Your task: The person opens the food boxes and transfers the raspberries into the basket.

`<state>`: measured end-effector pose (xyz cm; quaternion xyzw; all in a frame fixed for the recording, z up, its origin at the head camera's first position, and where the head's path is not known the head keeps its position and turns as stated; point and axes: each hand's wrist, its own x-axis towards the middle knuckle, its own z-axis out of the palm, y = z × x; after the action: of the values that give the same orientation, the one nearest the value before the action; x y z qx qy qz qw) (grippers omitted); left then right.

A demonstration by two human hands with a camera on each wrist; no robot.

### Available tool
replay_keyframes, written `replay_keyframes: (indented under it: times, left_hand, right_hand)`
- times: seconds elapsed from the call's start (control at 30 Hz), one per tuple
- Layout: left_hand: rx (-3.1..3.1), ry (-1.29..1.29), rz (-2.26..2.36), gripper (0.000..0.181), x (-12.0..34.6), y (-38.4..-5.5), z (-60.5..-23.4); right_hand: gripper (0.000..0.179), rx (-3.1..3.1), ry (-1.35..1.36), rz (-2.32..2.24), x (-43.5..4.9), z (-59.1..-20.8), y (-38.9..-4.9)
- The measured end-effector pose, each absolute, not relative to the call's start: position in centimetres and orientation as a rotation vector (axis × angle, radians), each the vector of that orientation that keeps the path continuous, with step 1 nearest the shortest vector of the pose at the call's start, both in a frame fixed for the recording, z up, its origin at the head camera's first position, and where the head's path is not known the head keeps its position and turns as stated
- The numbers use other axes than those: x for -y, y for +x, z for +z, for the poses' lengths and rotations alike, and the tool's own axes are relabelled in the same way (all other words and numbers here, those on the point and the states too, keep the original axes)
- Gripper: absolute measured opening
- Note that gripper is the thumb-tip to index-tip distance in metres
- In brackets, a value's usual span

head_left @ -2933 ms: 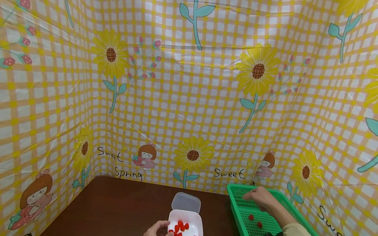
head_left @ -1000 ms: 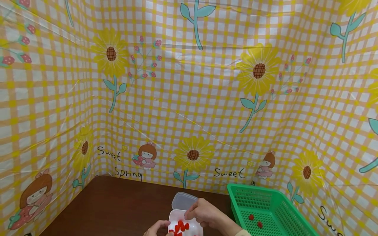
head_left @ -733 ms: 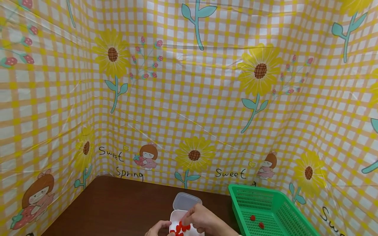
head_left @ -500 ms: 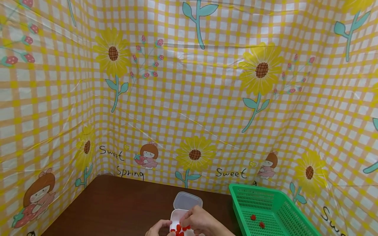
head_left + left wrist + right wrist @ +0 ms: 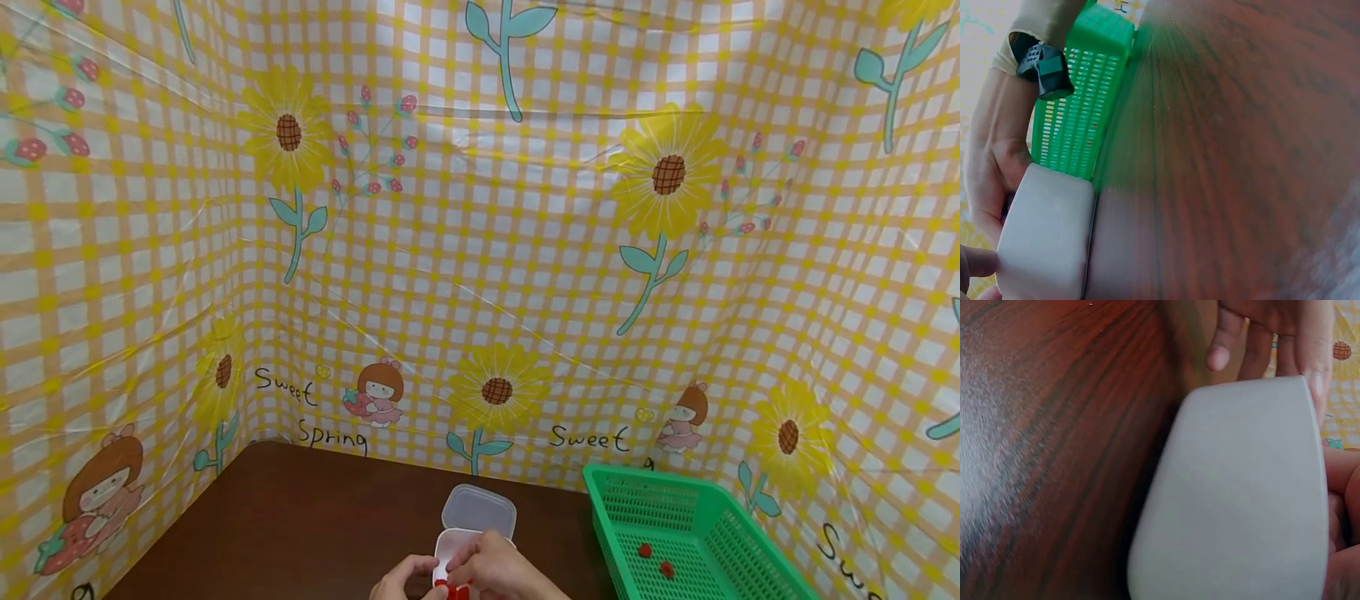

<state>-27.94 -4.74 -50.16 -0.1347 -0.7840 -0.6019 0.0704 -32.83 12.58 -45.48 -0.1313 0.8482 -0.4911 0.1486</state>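
A white, open-topped container sits at the bottom middle of the head view, with several small red berry-like pieces inside. My left hand grips its left side, thumb over the rim and fingers along the outer wall. Over the right side reaches my right hand, fingers curled down among the red pieces; whether it pinches one I cannot tell. Both wrist views show only the container's outer wall, which hides the contents. The right hand appears behind that wall in the left wrist view.
A translucent lid lies on the dark wooden table just behind the container. To the right stands a green slotted basket with two red pieces on its floor. A checked, sunflower-printed cloth encloses the back and sides.
My right hand has come left from above the green basket to the container, then lower and further left among the red pieces. The left hand stays on the container.
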Motion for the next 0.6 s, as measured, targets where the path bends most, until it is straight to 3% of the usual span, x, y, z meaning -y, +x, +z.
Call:
replay_keyframes:
  times: [0.6]
  left_hand:
    - [2.346,-0.431,-1.773,0.037,4.8,-28.2,-50.3]
  right_hand:
    - [0.007,-2.654,-0.604,-1.259,-11.5,-46.5,-32.8]
